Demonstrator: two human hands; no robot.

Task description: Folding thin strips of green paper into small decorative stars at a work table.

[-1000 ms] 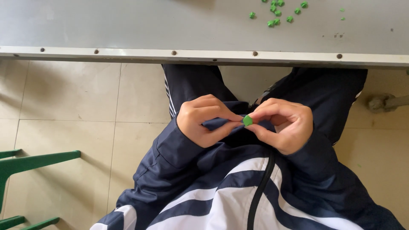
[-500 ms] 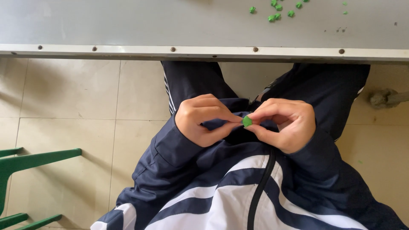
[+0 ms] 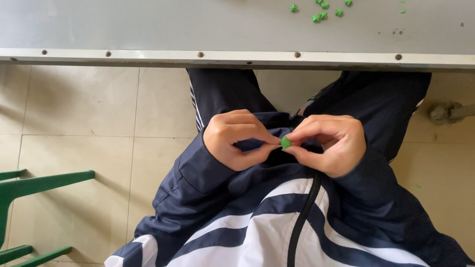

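- Beige floor tiles (image 3: 74,113) are seen below a grey metal worktop (image 3: 148,24).
- One small green folded piece (image 3: 286,143) is pinched by the left hand (image 3: 237,139) and right hand (image 3: 329,143), both closed on it.
- More small green pieces (image 3: 319,17) are scattered on the worktop.

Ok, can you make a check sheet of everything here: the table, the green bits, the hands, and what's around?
Surface: grey table with a riveted metal edge, seen from above.
Job's things: one small green piece, pinched between both hands over the lap, below the table edge.
Clutter: several loose green pieces scattered on the tabletop at the far side.
Grippers: left hand and right hand both closed, fingertips meeting on the green piece.
Cables: nothing seen.
Surroundings: beige tiled floor; green frame at the left; a grey fitting on the floor at the right; dark blue and white jacket with a zip.
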